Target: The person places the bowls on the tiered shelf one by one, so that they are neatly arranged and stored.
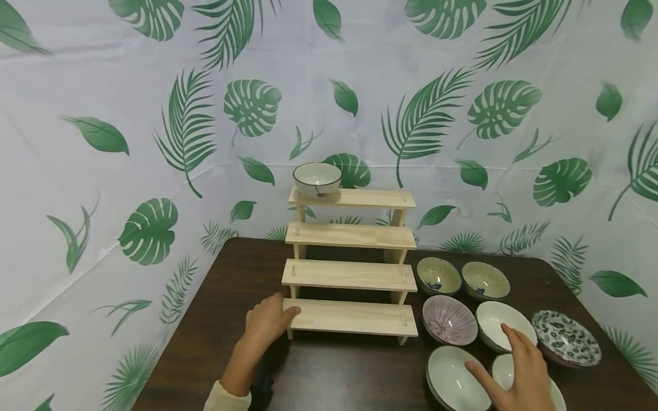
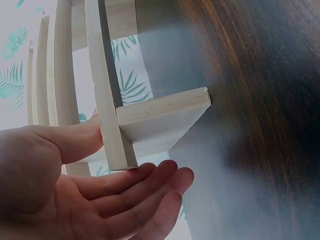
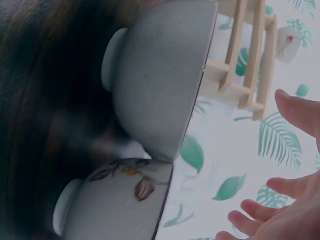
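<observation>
A four-step wooden display stand (image 1: 349, 275) stands on the table. My left hand (image 1: 271, 318) holds the left end of its lowest step, thumb on top; in the left wrist view, the fingers (image 2: 145, 187) rest against the board's end. My right hand (image 1: 524, 377) hovers with spread fingers above the bowls on the right, touching none. Beneath it are a white bowl (image 1: 502, 368), partly hidden, and another white bowl (image 1: 454, 377). In the right wrist view, a flower-painted bowl (image 3: 132, 200) stands beside a plain-sided bowl (image 3: 160, 75). One dark-rimmed white bowl (image 1: 317, 177) sits on the top step's left end.
Farther back on the right are two speckled green bowls (image 1: 438, 275), a purple-striped bowl (image 1: 449, 319), a white bowl (image 1: 501, 319) and a black-and-white patterned bowl (image 1: 568, 337). The dark table (image 1: 339, 371) backs onto a leaf-print cloth (image 1: 329, 103).
</observation>
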Action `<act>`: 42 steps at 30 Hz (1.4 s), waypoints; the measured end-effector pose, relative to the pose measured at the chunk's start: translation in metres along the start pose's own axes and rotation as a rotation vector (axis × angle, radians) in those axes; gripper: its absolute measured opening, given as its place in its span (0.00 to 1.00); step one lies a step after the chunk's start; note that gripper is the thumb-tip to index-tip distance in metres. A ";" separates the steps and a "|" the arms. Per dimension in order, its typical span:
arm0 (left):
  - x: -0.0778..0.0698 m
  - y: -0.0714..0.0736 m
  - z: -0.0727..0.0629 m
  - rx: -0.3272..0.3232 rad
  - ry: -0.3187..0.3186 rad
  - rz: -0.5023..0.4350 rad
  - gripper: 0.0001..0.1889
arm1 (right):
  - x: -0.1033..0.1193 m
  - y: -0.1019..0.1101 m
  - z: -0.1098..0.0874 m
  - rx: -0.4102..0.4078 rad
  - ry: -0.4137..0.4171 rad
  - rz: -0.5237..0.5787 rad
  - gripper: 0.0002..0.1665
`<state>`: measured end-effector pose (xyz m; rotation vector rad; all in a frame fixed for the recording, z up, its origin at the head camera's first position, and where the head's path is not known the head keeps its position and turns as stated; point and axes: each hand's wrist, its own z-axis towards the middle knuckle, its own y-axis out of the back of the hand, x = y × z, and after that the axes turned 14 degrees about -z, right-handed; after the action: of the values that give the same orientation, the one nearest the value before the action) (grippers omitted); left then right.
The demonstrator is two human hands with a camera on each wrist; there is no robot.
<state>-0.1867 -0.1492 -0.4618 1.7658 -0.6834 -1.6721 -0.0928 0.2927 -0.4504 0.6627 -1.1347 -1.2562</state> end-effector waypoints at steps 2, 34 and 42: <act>0.000 0.000 0.001 0.004 0.000 0.002 0.27 | -0.005 -0.001 -0.001 0.018 -0.037 -0.013 0.56; -0.001 -0.002 0.001 0.012 -0.001 0.004 0.27 | -0.064 -0.003 -0.001 0.284 -0.325 -0.227 0.70; 0.001 -0.002 0.003 0.000 0.007 0.007 0.27 | -0.068 -0.010 -0.001 0.393 -0.359 -0.239 0.74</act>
<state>-0.1895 -0.1490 -0.4637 1.7669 -0.6861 -1.6599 -0.0906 0.3555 -0.4795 0.9075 -1.6641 -1.4034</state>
